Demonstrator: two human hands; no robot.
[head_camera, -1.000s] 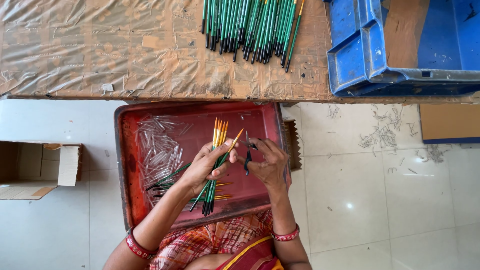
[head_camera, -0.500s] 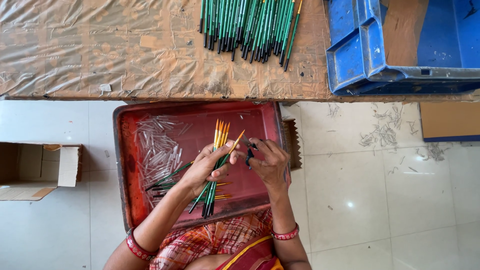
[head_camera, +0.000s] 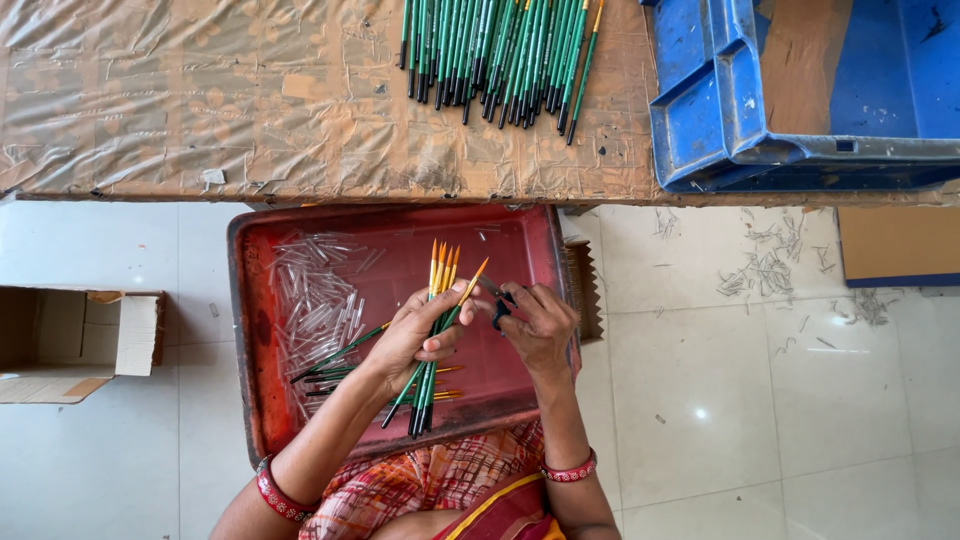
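My left hand (head_camera: 415, 335) grips a bunch of thin green-handled brushes (head_camera: 428, 385) with orange tips, their tips pointing away from me; one brush sticks out at a slant toward my right hand. Close beside that orange tip, my right hand (head_camera: 540, 325) holds a small dark tool (head_camera: 500, 305). Both hands hover over a red tray (head_camera: 260, 400) on my lap. Several clear plastic tubes (head_camera: 315, 300) lie in the tray's left half, and a few more green brushes (head_camera: 335, 365) lie under my left hand.
A cardboard-covered table (head_camera: 200, 110) stands ahead, with a pile of green brushes (head_camera: 500, 60) on it and a blue plastic crate (head_camera: 800, 100) at its right. An open cardboard box (head_camera: 70, 340) sits on the tiled floor at left. Small clippings litter the floor at right (head_camera: 770, 270).
Almost nothing has changed; my hands stay together over the tray with only slight finger movement at the slanted brush's tip.
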